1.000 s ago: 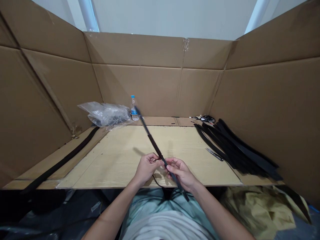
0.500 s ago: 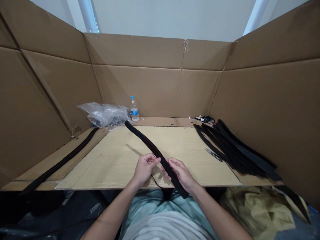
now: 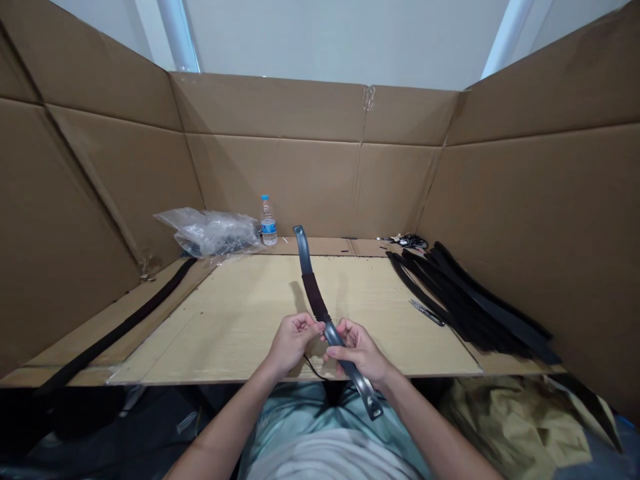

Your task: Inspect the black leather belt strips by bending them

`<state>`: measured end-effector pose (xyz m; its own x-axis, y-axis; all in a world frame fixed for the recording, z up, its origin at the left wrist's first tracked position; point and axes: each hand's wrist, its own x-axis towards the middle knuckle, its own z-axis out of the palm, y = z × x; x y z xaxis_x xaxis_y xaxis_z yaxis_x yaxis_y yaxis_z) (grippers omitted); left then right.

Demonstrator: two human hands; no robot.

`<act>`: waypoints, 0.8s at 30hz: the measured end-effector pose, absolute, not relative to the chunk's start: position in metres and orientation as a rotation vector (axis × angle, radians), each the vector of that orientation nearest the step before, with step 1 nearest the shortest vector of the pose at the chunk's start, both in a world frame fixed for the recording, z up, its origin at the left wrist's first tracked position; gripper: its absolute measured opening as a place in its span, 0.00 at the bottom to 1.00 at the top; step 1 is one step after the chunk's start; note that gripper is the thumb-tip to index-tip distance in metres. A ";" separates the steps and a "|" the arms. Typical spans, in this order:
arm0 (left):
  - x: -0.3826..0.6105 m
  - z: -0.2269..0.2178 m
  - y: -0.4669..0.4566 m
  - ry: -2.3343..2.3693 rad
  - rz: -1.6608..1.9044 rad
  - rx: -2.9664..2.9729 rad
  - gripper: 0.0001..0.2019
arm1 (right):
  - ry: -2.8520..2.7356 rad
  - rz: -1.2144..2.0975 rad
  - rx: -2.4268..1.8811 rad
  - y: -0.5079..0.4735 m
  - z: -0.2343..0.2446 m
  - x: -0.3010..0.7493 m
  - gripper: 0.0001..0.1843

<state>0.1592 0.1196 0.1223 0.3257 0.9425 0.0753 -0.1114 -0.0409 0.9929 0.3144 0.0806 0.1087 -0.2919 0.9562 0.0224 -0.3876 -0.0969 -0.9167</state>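
Observation:
A long curved strip [image 3: 304, 253] slants across the middle in front of me, its glossy grey side up and a slot at its near end. Around its middle is a dark sleeve [image 3: 315, 293] with a stitched-looking lower edge. My left hand [image 3: 294, 341] is closed, thumb and finger pinching at the strip's left edge just below the sleeve. A thin black cord [image 3: 313, 366] hangs below that hand. My right hand [image 3: 363, 353] grips the strip from the right, thumb across the grey face. What the left fingertips pinch is too small to make out.
Several black strips [image 3: 465, 300] lie piled on the right, with small snips [image 3: 427, 312] beside them. One black strip [image 3: 125, 320] lies along the left. A plastic bag [image 3: 215, 230] and a water bottle [image 3: 269, 227] stand at the back. Cardboard walls [image 3: 310, 173] enclose the table [image 3: 240, 300].
The strip has been turned over, from its black side to its glossy grey side. Its far end has swung right and the near end sits slightly lower. Both hands stay near its middle.

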 end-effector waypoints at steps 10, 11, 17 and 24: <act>0.159 0.120 0.127 0.959 1.228 1.290 0.22 | -0.928 1.598 -0.723 0.078 0.128 0.312 0.20; 0.161 0.123 0.127 0.940 1.223 1.292 0.22 | -0.916 1.581 -0.733 0.079 0.130 0.312 0.20; 0.169 0.158 0.148 0.846 1.215 1.331 0.23 | -0.931 1.523 -0.755 0.101 0.151 0.316 0.27; 0.178 0.177 0.212 0.721 1.068 1.221 0.25 | -1.097 1.381 -0.907 0.161 0.173 0.328 0.25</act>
